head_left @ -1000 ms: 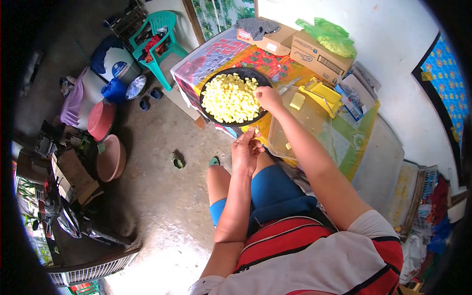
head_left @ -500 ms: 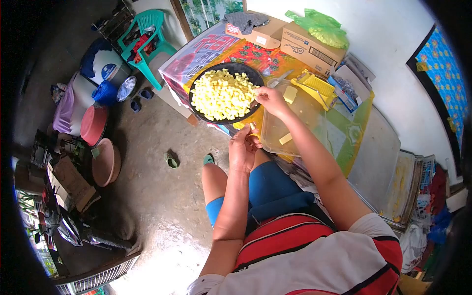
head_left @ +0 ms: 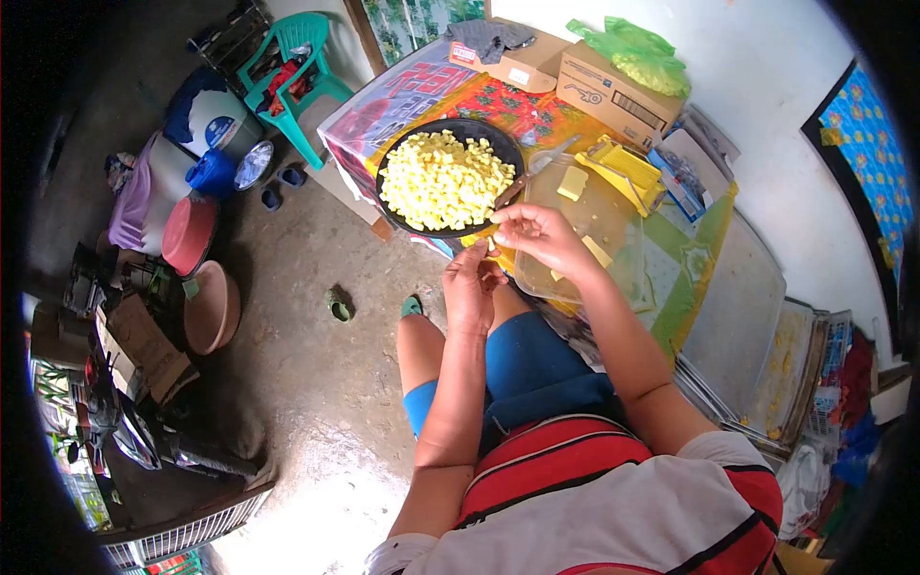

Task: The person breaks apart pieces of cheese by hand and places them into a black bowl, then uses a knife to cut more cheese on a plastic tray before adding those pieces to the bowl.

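Above a grey floor (head_left: 287,355), the covered tabletop (head_left: 513,107) bears a black pan (head_left: 504,144) of yellow cubes (head_left: 444,184); left hand (head_left: 469,287) pinches a small piece (head_left: 492,245), right hand (head_left: 544,238) slightly parted beside it.

The cubes (head_left: 446,182) are pale yellow against a black pan (head_left: 506,142); the slab (head_left: 573,182) to their right matches them, and the slicer (head_left: 621,172) is a stronger yellow. On the table, the cloth (head_left: 494,113) shows red with a floral print, orange-yellow around it, red and blue lettering on mauve-grey at far left, and green at right. Farther off: a brown box (head_left: 613,96), a bright green bag (head_left: 628,53), a teal-green chair (head_left: 311,31). At right, a blue curtain (head_left: 867,172) bears yellow flowers. Near, blue shorts (head_left: 537,350) and a shirt (head_left: 565,460) in red, black and pale grey.
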The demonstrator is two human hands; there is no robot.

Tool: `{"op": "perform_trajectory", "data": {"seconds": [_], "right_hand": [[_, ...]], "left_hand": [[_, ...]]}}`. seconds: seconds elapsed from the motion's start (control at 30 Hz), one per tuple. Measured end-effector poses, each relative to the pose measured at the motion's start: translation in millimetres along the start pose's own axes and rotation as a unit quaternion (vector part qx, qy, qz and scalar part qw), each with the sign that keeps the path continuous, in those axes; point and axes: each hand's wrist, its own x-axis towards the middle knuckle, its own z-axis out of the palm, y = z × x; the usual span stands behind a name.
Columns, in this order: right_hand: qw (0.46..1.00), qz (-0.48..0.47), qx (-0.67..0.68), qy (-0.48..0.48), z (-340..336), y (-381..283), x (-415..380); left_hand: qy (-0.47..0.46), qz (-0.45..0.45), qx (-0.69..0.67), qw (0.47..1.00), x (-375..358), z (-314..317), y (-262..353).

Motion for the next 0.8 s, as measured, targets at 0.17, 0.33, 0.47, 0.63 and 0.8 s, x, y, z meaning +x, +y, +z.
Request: {"op": "perform_trajectory", "data": {"seconds": [0.17, 0.33, 0.47, 0.63, 0.8], "right_hand": [[1.000, -0.003, -0.022, 0.021, 2, -9, -18], [0.999, 0.004, 0.042, 0.009, -1, -9, -22], [0.999, 0.011, 0.027, -0.015, -11, -10, -25], [1.000, 0.014, 0.009, -0.023, -16, -20, -35], [0.999, 0.031, 0.018, 0.001, -16, -22, -41]], "left_hand": [[-0.030, -0.005, 0.020, 0.999, -7, 5, -2], [-0.088, -0.011, 0.028, 0.996, -13, 5, 1], [-0.150, -0.038, 0.021, 0.988, -15, 1, 6], [-0.192, -0.057, 0.000, 0.980, -18, -1, 3], [-0.179, -0.072, -0.027, 0.981, -18, 4, 0]]}}
